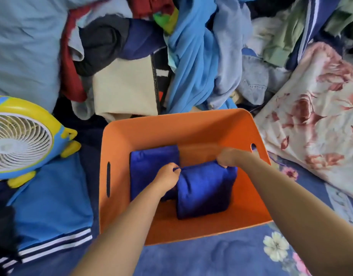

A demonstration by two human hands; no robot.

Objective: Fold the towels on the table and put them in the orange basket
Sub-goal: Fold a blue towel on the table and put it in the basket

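Observation:
An orange basket (151, 134) stands in the middle of the view on a flowered blue cloth. Inside it, on the left, lies one folded dark blue towel (151, 160). A second folded dark blue towel (203, 192) sits to the right of it, inside the basket. My left hand (167, 176) pinches that second towel's upper left corner. My right hand (231, 157) grips its upper right corner. Both forearms reach in over the basket's near rim.
A yellow and blue fan (20, 140) lies at the left edge. A heap of mixed clothes (191, 62) rises behind the basket. A flowered pillow (319, 120) leans at the right. A blue garment with white stripes (52, 212) lies at the lower left.

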